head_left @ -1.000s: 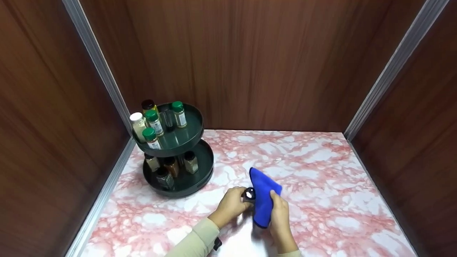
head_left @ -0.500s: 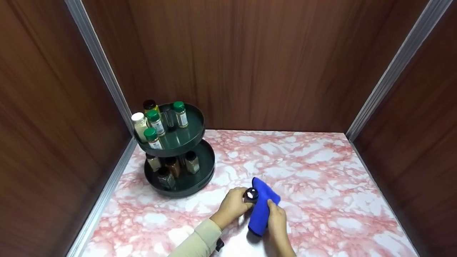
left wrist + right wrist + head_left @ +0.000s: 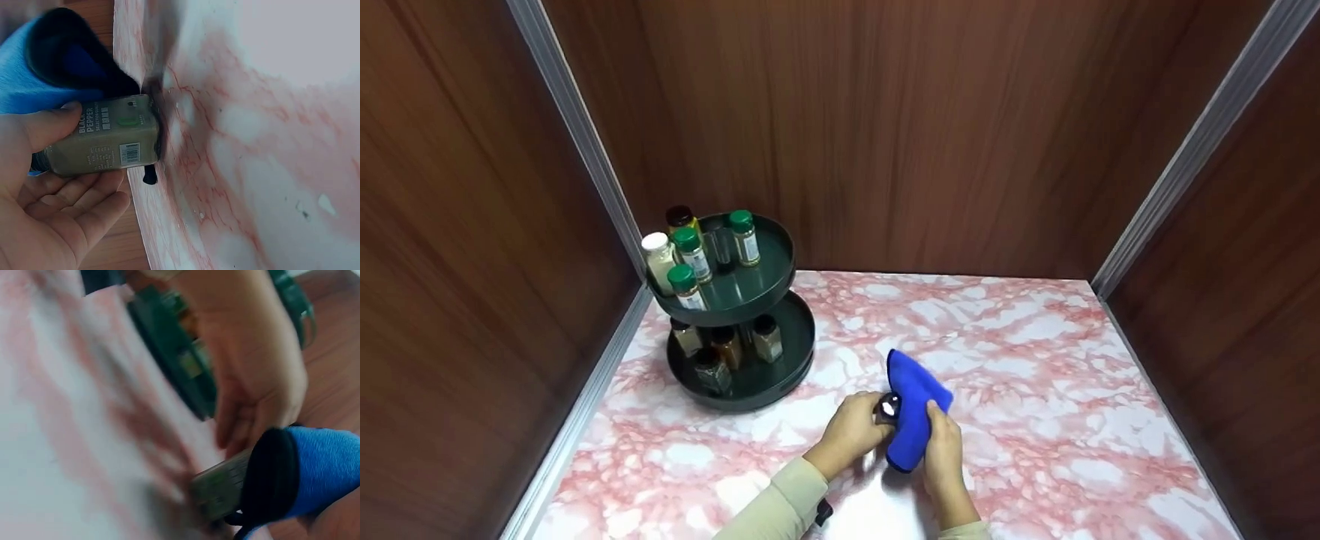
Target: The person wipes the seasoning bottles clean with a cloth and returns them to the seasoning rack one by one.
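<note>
My left hand grips a spice bottle with a dark cap. In the left wrist view, the pepper bottle shows a "Black Pepper" label and a barcode, with the thumb on one side and fingers beneath. My right hand pinches a folded blue cloth with a black edge, the thumb on its near face. The cloth lies against the right side of the bottle and hides part of it. In the right wrist view, the cloth curves around the bottle, whose base is close to the table.
A dark green two-tier turntable stands at the back left. Its upper tier holds several jars with green, white and dark caps; dark-capped bottles stand below. Wooden panels enclose the pink marbled table at the back and sides.
The cloth and right hand slid toward the person, then back up and away along the bottle. The left hand keeps its hold on the bottle, almost still. The view has shifted slightly.
</note>
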